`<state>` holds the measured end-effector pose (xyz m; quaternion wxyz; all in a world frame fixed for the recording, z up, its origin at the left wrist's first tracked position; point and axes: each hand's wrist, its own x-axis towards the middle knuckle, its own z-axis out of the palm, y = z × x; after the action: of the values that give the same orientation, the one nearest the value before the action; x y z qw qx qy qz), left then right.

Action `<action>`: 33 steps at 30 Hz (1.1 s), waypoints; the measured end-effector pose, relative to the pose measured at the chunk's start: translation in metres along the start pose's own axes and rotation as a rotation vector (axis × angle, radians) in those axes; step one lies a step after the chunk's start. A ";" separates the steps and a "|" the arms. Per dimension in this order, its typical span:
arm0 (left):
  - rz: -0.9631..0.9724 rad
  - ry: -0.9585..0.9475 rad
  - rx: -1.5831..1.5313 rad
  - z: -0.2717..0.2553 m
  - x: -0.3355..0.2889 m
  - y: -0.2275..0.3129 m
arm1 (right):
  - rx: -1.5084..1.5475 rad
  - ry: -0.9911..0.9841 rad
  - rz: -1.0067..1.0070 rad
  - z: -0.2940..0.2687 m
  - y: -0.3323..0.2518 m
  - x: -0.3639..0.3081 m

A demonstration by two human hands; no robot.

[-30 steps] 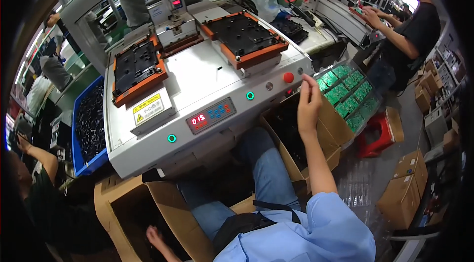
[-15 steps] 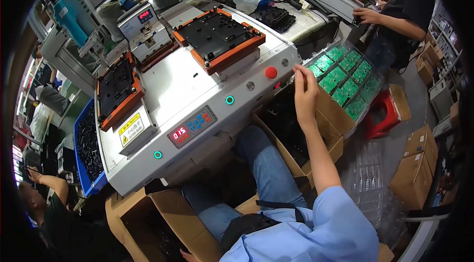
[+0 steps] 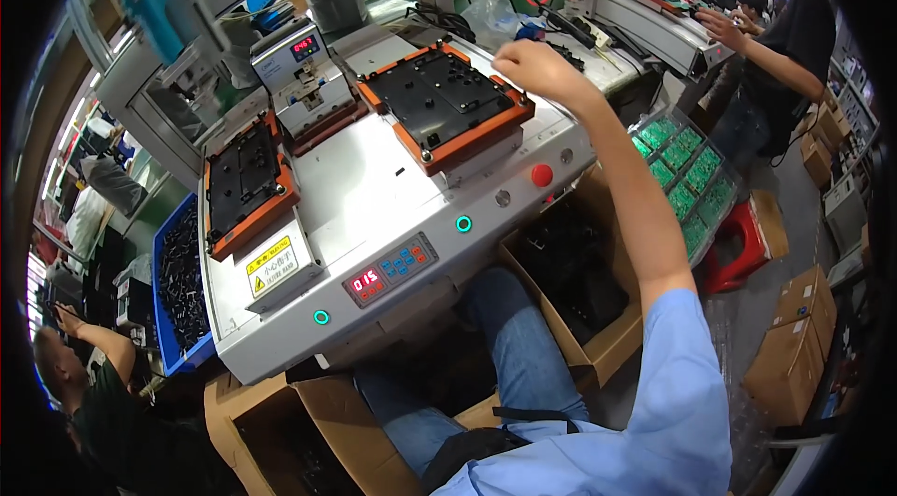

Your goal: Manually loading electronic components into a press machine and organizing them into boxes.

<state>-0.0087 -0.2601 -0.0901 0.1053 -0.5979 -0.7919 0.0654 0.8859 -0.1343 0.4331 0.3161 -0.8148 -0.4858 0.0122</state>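
Observation:
My right hand [image 3: 540, 69] is over the far right corner of the machine, fingers curled and pressed together. Whatever they may hold is too small or hidden to make out. Just left of it and below lies a black plastic panel [image 3: 439, 96] in an orange-edged fixture [image 3: 472, 147], with small black parts on it. A second black panel [image 3: 241, 174] sits in another orange-edged fixture [image 3: 257, 220] on the left side. Between them stands a small metal feeder unit [image 3: 301, 85] with a red display. My left hand is out of the picture.
A teal power screwdriver [image 3: 154, 15] hangs upper left. The white machine [image 3: 374, 216] has a keypad and a red button [image 3: 542, 176]. Around it: a blue bin [image 3: 165, 309] of black parts, open cardboard boxes [image 3: 612, 356], green circuit boards [image 3: 696, 169] in a clear tray, a co-worker [image 3: 790, 38].
My right hand has moved from above the box and circuit boards, left and away from me, to the right fixture. The screwdriver at upper left blurs with motion. My left fingertips have left the picture.

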 end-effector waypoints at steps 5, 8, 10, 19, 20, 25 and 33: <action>0.009 0.022 -0.018 0.014 0.035 0.014 | -0.043 0.170 -0.153 0.019 0.026 0.083; -0.067 0.046 -0.004 0.019 0.024 0.000 | 0.004 0.023 -0.064 0.034 0.014 0.110; -0.103 0.055 0.010 0.021 0.023 -0.002 | -0.069 -0.014 -0.117 0.037 0.017 0.116; -0.212 -0.054 -0.153 -0.011 0.046 0.022 | -0.213 -0.062 0.095 -0.002 0.010 0.025; -0.230 -0.066 -0.147 -0.019 0.033 0.016 | -0.220 -0.142 0.053 0.003 -0.009 0.016; -0.168 -0.059 -0.227 -0.019 0.049 0.045 | -0.082 -0.087 0.073 0.013 -0.025 0.001; -0.101 -0.029 -0.307 -0.044 0.074 0.090 | 0.702 -0.035 0.133 -0.020 -0.005 0.010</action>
<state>0.0665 -0.1649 -0.0618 0.0043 -0.5654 -0.8231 -0.0530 0.8937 -0.1347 0.4546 0.5667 -0.6862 -0.4034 0.2127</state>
